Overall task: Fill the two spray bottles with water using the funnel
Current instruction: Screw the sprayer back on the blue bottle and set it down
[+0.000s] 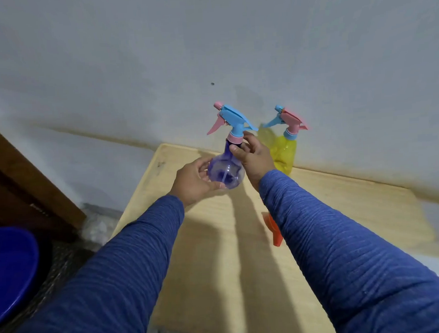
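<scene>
A clear purple spray bottle (225, 171) with a blue and pink trigger head is held above the far end of the wooden table (218, 255). My left hand (193, 181) grips its round body from the left. My right hand (253, 155) curls round its neck just under the pink collar. A yellow spray bottle (284, 154) with a pink and blue head stands upright at the table's far edge by the wall. An orange funnel (274, 229) lies on the table, partly hidden behind my right sleeve.
A blue basin (10, 274) sits low at the left, beside the table. A brown wooden door or frame (23, 176) stands at the far left. The grey wall (207, 52) rises right behind the table.
</scene>
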A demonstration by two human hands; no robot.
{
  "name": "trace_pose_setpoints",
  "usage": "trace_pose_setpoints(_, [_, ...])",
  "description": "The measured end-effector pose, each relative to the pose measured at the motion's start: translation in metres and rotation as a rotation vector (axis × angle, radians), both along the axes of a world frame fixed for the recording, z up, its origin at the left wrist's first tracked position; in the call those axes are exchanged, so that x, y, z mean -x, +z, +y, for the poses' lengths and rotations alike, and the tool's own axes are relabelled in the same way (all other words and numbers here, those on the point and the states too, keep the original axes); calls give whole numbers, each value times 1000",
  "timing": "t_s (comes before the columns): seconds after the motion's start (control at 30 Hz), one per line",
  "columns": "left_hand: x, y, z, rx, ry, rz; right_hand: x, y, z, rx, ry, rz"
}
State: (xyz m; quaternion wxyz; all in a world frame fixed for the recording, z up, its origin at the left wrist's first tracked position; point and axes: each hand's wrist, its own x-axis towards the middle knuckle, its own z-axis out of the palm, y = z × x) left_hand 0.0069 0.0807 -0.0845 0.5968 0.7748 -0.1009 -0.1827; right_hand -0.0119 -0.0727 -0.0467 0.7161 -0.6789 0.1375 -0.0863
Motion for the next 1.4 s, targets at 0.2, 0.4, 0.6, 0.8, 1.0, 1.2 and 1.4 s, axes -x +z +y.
trace_pose_setpoints(0.2, [-53, -20, -13, 36, 7, 9, -49, -18, -6, 5, -21, 17])
trace_pose_setpoints(0.4, [-78, -47, -26, 61, 42, -9, -72, -36, -11, 77, -51, 47])
trace_pose_setpoints(0.6, [-93, -67, -32, -4, 35, -60, -83, -48, -14, 65, -58, 85])
trace_pose_setpoints(0.8, [-96, -79, -31, 6, 52, -66, -88, -53, -13, 128, 22, 96])
trace_pose_setpoints(1.0, [-95, -75, -28, -69, 53, -67, -82, -56, -17, 326, 56, 107])
trace_pose_setpoints(1.2, [-86, -53, -26, -384, -15, -88, -63, -52, -12, 647, -128, 314])
trace_pose_setpoints(1.4, [-67, -13, -25, -874, -199, -31, -41, -23, -8, 1092, 254, 783])
